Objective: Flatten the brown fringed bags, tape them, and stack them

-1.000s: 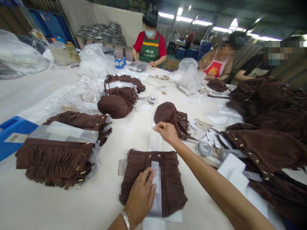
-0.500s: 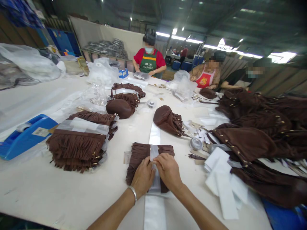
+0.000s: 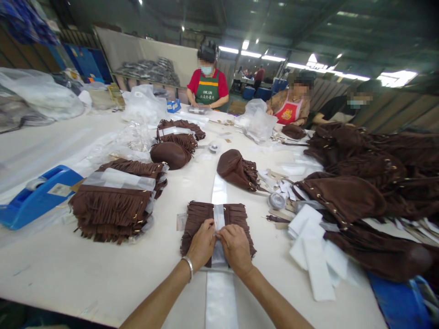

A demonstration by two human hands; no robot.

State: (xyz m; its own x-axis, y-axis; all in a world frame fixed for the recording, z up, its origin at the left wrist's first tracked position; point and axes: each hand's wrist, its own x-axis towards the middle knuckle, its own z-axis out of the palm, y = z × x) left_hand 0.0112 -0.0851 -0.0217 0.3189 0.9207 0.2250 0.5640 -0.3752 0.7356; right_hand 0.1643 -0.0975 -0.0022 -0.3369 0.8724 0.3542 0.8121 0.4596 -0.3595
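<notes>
A folded brown fringed bag (image 3: 197,217) lies flat in front of me, with a translucent plastic band (image 3: 218,214) running down its middle. My left hand (image 3: 200,243) rests on the left half, fingers curled and fingertips pinched at the band. From the other side my right hand (image 3: 236,246) meets it, thumb and fingers closed on the same band. The fingertips nearly touch, and the exact bit they pinch is partly hidden. Under the bag a long white plastic strip (image 3: 221,299) stretches toward me and away.
Stacked fringed bags (image 3: 113,201) and a blue tape dispenser (image 3: 41,194) are at left. A brown bag (image 3: 235,169) sits ahead. Right are white foam pieces (image 3: 317,256), a tape roll (image 3: 276,200) and piled bags (image 3: 343,196). Co-workers (image 3: 207,87) are across the table (image 3: 103,278).
Both hands have shifted slightly on the band, the right one a little down and left. More fringe shows along the bag's right side. The whole view has moved slightly.
</notes>
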